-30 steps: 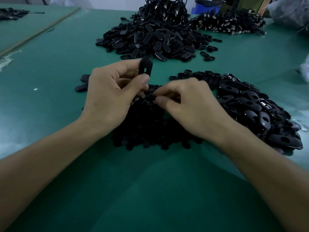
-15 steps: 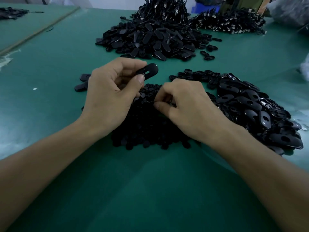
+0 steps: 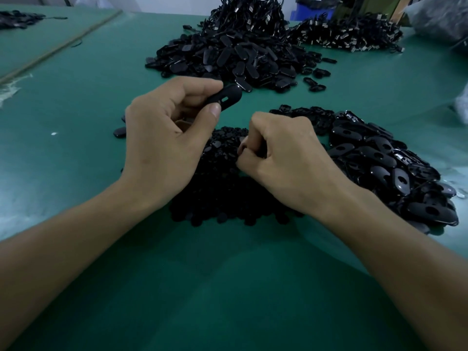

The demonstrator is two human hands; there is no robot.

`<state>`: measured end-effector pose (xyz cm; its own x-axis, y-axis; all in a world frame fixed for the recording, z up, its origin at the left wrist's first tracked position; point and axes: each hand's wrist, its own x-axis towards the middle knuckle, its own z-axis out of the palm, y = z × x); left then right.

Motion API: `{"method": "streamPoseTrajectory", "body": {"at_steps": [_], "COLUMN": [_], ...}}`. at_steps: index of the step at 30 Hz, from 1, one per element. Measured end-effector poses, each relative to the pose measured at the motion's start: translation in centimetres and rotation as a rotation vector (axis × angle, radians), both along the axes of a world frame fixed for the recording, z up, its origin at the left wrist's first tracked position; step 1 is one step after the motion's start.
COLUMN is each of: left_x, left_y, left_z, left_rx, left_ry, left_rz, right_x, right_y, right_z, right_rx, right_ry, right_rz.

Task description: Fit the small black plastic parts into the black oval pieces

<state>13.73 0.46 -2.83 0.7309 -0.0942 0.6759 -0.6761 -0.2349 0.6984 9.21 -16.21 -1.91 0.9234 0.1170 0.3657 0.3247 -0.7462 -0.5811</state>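
On the green desk [image 3: 228, 287], right in front of the person, a low heap of small parts [image 3: 222, 196] is lying, and both hands are working over it. The left hand [image 3: 164, 138] is gripping one oval piece [image 3: 228, 96] between the thumb and the curled fingers. It is holding the piece up off the desk, with the free end pointing up and to the right. A small slot is showing on the face of the piece turned toward the camera.

The right hand [image 3: 286, 158] is sitting low on the top of the heap, just beside the left hand and below the raised piece. Its fingers are curling inward, with the tips of the thumb and forefinger meeting against the parts. Whether it is pinching a part cannot be told, because the black parts are blending into the heap behind them.

To the right of the hands, a glossy pile of oval pieces [image 3: 392, 168] is spreading toward the desk edge and touching the heap at its near side. Two loose ovals [image 3: 119, 133] are lying just left of the left hand.

Farther back, a bigger pile [image 3: 228, 54] of black pieces is sitting well apart from the hands. Beside that pile, a bundle of corded pieces with metal ends [image 3: 349, 34] is lying. A blue bin [image 3: 311, 8] is standing behind them.
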Motion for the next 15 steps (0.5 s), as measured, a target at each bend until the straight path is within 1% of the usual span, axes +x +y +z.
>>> {"method": "streamPoseTrajectory", "body": {"at_steps": [5,11,15], "left_x": [0.1,0.7,0.8], "left_y": [0.0,0.1,0.2], "left_z": [-0.5,-1.2,-1.2], "left_rx": [0.001,0.041,0.029], "left_ry": [0.090,0.141,0.156], "left_rz": [-0.048,-0.066,-0.076], "right_x": [0.1,0.5,0.4], "right_y": [-0.2,-0.3,-0.2], "right_z": [0.1,0.0,0.1], "right_rx": [0.018,0.084,0.062], "right_ry": [-0.061,-0.040,-0.039], "right_rz": [-0.053,-0.049,-0.032]}}
